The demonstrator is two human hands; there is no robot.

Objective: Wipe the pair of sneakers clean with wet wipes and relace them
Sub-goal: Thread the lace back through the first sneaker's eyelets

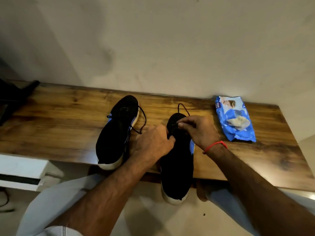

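Observation:
Two black sneakers with white soles lie on a wooden table. The left sneaker sits alone, its black lace trailing loose to the right. The right sneaker overhangs the table's near edge. My left hand grips the lace at that shoe's throat, fingers curled. My right hand, a red thread on its wrist, pinches the lace just above the eyelets. A loop of lace sticks out past the shoe's far end.
A blue pack of wet wipes lies on the table at the right, a wipe showing at its opening. A plain wall stands right behind the table. A dark object sits at the far left. My knees are under the near edge.

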